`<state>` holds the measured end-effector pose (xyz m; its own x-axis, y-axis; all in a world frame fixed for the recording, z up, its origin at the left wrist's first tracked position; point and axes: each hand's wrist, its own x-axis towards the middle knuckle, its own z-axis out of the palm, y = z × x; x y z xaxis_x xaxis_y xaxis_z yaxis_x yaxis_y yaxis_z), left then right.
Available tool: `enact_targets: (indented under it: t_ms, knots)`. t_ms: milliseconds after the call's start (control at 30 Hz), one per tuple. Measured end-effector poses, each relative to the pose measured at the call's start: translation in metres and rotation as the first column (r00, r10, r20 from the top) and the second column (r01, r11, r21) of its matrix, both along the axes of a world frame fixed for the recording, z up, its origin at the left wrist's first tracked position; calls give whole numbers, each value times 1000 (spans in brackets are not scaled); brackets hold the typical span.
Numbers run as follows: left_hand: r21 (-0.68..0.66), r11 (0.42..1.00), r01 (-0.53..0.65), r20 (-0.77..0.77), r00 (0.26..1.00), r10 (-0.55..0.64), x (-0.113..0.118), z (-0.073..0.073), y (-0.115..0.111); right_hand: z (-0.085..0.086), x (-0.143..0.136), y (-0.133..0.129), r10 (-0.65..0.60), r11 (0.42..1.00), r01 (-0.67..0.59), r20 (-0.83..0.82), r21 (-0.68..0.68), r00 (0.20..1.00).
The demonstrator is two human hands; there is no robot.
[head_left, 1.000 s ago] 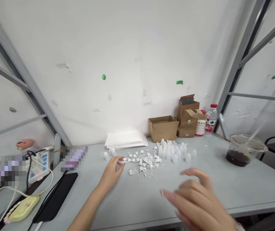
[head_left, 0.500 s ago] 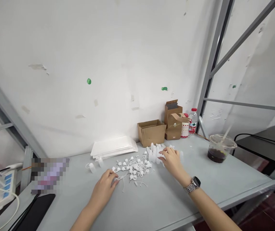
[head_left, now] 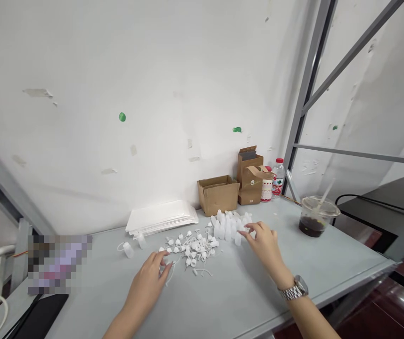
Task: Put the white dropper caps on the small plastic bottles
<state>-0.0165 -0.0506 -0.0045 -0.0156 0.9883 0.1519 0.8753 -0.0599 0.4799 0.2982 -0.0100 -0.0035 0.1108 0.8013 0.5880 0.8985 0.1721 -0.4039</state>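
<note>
Beyond the left grip, its fingertips apart, two bottles look capped, seemingly all that's done. Loose caps lie heaped between the grips, awaiting; apparently capless bottles crowd the right grip, whose hold I can't tell.

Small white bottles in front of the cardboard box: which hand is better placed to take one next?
The right hand, probably: it is at the edge of the bottles. The left hand is beside the pile of caps, which lies between it and the bottles.
</note>
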Motion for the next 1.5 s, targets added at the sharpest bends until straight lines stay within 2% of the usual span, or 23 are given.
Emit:
enact_targets:
  t_ms: [100,233,367,467,600,700,900,1033,1233,1333,1500]
  knots:
    - [-33,999,23,-11,1000,-23,10,2,1,-7,-7,-7,-16,1000,15,55,18,998]
    - [-20,999,35,-9,999,-35,17,5,-1,-10,-16,-3,-30,1000,30,153,-2,988]
    - [-40,999,27,12,1000,-26,17,4,-5,-9,-21,1,18,1000,-17,189,-7,982]
    - [-52,997,50,55,997,-47,17,1,-7,-7,-27,-9,99,995,-101,104,12,990]
    - [-31,987,158,150,977,-152,24,-1,-5,-9,-41,-37,276,959,-284,-158,-26,948]
    - [-17,977,212,165,964,-206,36,0,-2,-17,-50,-52,291,943,-323,-266,-84,919]
    - [-36,946,321,124,941,-314,51,1,-1,-24,-56,-58,248,944,-295,-275,-145,929]
    - [-44,951,307,98,948,-301,52,2,-1,-23,-58,-57,286,935,-319,-204,-155,936]
    - [11,974,228,301,928,-221,49,3,4,-25,-57,-57,356,905,-365,-80,-217,931]
    - [18,983,184,422,890,-174,44,7,9,-24,-53,-61,344,905,-370,-150,-208,927]
    - [-3,993,119,652,753,-88,35,14,13,-26,-48,-70,289,899,-384,-375,-211,881]
